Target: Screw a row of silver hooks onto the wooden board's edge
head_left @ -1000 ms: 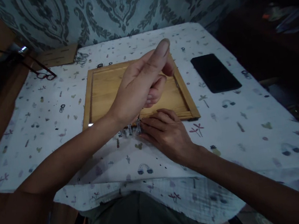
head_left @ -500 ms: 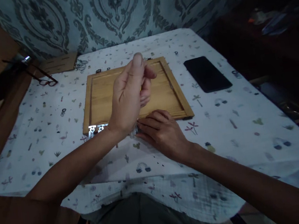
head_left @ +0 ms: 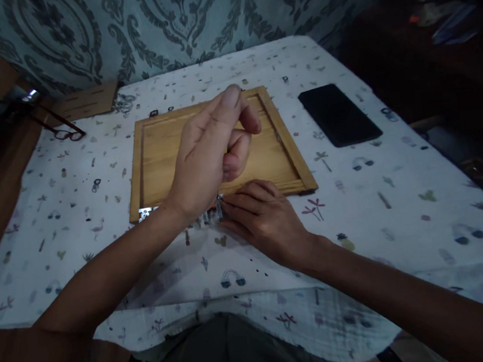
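Observation:
A shallow framed wooden board (head_left: 161, 155) lies on the table, its near edge towards me. Over its middle, my left hand (head_left: 210, 143) is closed in a fist, thumb up; a small yellow bit shows between the fingers, but the rest of what it grips is hidden. Fingers of my right hand (head_left: 268, 219) are pressed together at the board's near edge, against a small shiny metal fitting (head_left: 218, 207). Another metal fitting (head_left: 145, 214) sits at the near left corner. Part of that edge is hidden behind my left wrist.
A black phone or tablet (head_left: 339, 115) lies right of the board. Eyeglasses (head_left: 69, 134) and a piece of cardboard (head_left: 86, 102) rest at the back left, beside a small clear plastic bag (head_left: 125, 103). A printed cloth (head_left: 380, 199) covers the table; a patterned curtain (head_left: 181, 12) hangs behind.
My left fist has turned slightly and its fingers have shifted a little to the right. My right hand stays at the board's near edge. The whole view has shifted slightly.

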`<action>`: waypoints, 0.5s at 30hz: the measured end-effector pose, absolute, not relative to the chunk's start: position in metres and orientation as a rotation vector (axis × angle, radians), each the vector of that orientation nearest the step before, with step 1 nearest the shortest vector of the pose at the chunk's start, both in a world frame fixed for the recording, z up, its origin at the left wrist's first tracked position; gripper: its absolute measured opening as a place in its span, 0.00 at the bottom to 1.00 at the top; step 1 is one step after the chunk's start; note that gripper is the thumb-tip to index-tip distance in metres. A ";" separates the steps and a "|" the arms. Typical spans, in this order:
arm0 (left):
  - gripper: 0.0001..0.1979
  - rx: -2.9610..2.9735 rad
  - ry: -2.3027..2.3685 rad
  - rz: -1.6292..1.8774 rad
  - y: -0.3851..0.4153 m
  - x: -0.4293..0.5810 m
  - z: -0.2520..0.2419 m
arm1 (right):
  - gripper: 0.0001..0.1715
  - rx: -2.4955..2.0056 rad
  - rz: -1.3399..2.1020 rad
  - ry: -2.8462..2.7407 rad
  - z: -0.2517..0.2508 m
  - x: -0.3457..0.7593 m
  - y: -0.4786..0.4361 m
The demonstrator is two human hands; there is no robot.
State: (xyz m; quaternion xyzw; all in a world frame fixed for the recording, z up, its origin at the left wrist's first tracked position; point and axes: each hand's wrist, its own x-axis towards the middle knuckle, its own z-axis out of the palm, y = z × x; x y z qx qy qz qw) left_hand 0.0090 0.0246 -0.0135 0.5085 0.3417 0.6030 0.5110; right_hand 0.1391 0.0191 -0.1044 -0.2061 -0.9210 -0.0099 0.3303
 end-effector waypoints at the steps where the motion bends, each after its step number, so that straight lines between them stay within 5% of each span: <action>1: 0.22 1.223 0.819 1.439 0.025 0.009 -0.013 | 0.12 -0.540 -0.026 -2.408 -0.105 0.139 0.019; 15: 0.21 1.223 0.915 1.748 0.019 0.019 -0.024 | 0.12 -0.531 0.003 -2.432 -0.105 0.141 0.019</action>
